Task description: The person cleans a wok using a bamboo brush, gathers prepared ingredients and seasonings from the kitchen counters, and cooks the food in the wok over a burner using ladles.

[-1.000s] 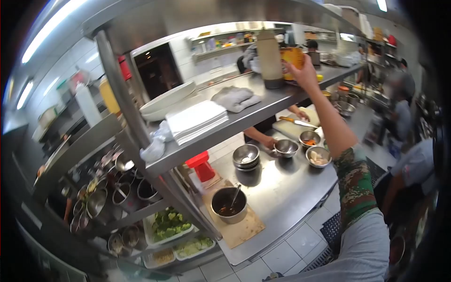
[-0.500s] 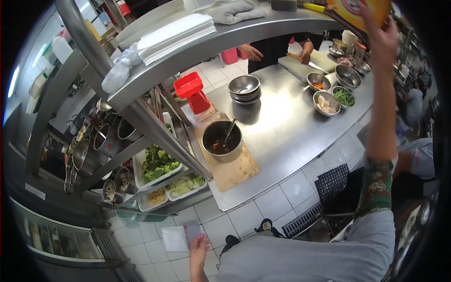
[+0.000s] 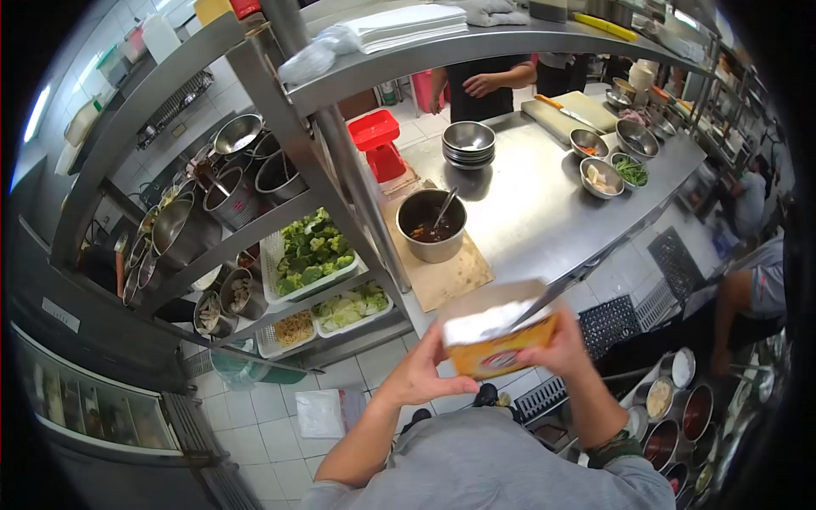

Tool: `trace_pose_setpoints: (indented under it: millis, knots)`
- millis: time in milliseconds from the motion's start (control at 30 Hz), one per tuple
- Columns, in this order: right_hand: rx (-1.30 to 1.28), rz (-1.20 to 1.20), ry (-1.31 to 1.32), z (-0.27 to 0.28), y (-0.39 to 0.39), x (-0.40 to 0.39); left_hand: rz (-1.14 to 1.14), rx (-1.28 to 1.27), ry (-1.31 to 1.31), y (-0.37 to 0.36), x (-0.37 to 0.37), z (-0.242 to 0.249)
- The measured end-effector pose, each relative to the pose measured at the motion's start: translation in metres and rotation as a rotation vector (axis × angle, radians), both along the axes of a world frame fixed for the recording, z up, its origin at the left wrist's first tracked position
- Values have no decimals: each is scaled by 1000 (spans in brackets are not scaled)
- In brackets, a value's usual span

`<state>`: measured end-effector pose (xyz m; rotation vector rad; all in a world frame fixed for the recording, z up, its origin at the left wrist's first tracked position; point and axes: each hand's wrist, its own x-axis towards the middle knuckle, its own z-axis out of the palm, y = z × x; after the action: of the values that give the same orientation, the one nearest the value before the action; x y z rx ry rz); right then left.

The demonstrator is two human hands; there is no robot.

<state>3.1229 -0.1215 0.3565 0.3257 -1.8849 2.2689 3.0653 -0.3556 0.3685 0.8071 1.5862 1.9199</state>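
An open yellow cardboard box (image 3: 493,353) of white powder is held in front of my body, above the floor. A dark spoon-like handle (image 3: 537,308) sticks up out of the powder. My right hand (image 3: 552,347) grips the box's right side, thumb across its front. My left hand (image 3: 425,365) holds the left edge, its fingertips partly hidden behind the box. Beyond it, a steel pot (image 3: 433,242) of dark sauce, with a ladle (image 3: 445,208) leaning in it, stands on a wooden board (image 3: 455,285) on the steel counter (image 3: 527,200).
Stacked steel bowls (image 3: 468,144) stand on the counter. Farther right are bowls of green vegetable strips (image 3: 630,172) and pale pieces (image 3: 602,180). A knife lies on a cutting board (image 3: 586,110) near another person (image 3: 480,89). Broccoli (image 3: 310,255) fills a basket below the shelf.
My right hand has come down from the overhead shelf with the yellow box, and my left hand has risen to hold it too. The view has shifted. The other person's hand has left the knife.
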Motion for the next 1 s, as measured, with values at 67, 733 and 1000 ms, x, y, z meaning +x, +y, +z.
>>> trace_pose_setpoints:
  millis: [67,733,1000]
  knots:
    - [20,26,-25,-2,-37,11,-125,-69,5,-23,1,-9]
    - [754,-612,-129,69,-186,117,60,-244,416,-137,55,-51]
    - [530,-902,-401,57,-196,214,-127,-127,576,-108,104,-50]
